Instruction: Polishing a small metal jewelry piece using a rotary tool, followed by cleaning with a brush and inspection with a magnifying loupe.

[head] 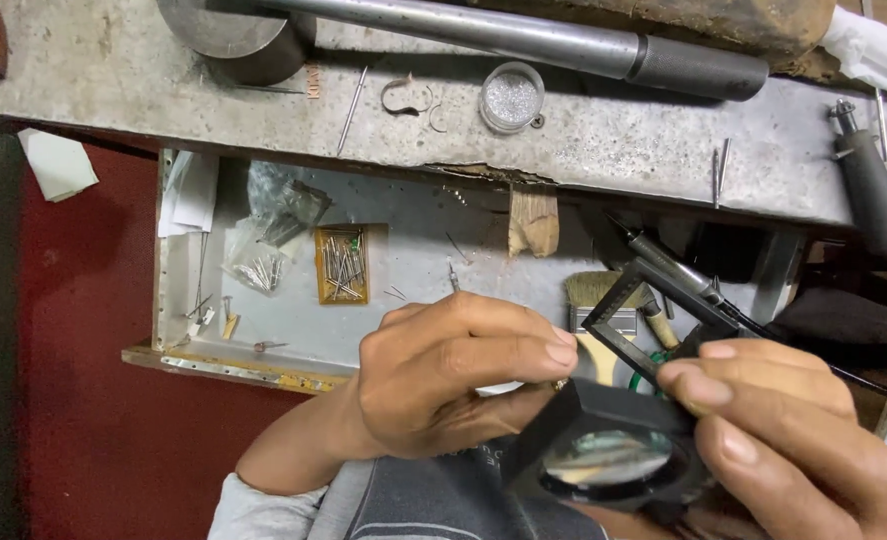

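My right hand (793,430) grips a black folding magnifier (613,440) with a round lens, its square frame arm (653,300) raised above it. A thin black pen-like tool (683,275) also runs out from this hand toward the bench. My left hand (443,370) is closed, fingertips pinched just left of the magnifier on something too small to make out. Both hands hover over an open metal drawer (293,345).
In the drawer lie a small yellow box of burs (341,264), plastic bags (268,235), a wooden peg (533,220) and a brush (598,290). The worn bench top (603,135) carries a steel mandrel (523,35), a small round jar (511,97), wire scraps and a grey handpiece (873,190).
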